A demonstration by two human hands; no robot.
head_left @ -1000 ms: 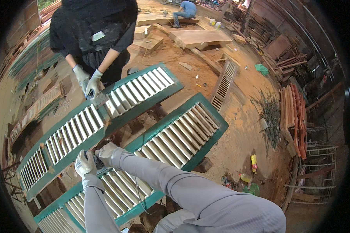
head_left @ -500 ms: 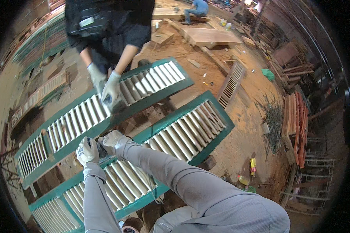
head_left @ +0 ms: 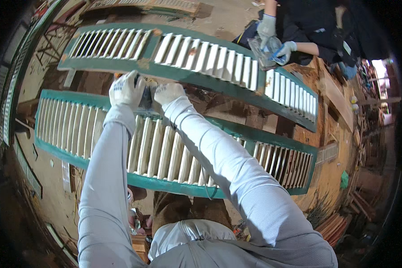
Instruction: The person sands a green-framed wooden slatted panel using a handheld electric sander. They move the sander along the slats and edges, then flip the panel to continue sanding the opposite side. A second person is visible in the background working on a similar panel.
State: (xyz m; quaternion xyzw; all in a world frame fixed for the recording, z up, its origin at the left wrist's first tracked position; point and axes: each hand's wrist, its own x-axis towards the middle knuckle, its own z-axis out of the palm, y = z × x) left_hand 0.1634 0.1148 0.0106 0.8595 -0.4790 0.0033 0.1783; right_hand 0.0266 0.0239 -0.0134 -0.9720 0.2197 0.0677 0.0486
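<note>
My left hand [head_left: 126,90], in a white work glove, is closed on a dark grey tool [head_left: 146,100]. My right hand [head_left: 169,93], gloved the same way, grips its other side. The gloves hide most of the tool, so its exact kind cannot be told. It rests at the far edge of the near louvred shutter [head_left: 196,190], which has a green frame and whitish slats. Beyond lies a second green shutter [head_left: 201,73], roughly parallel. A black cable [head_left: 206,182] hangs over the near shutter beside my right forearm.
At the upper right, another person's gloved hands [head_left: 285,51] hold a grey and blue object [head_left: 264,52] over the far shutter. More shutter panels [head_left: 29,172] lie on the left. Stacked wood [head_left: 336,232] and a green scrap [head_left: 344,179] are on the right.
My view has turned, so the shutters run more level and the other person appears at upper right. The other person's hands have moved right and lifted the object. Both my hands keep their hold.
</note>
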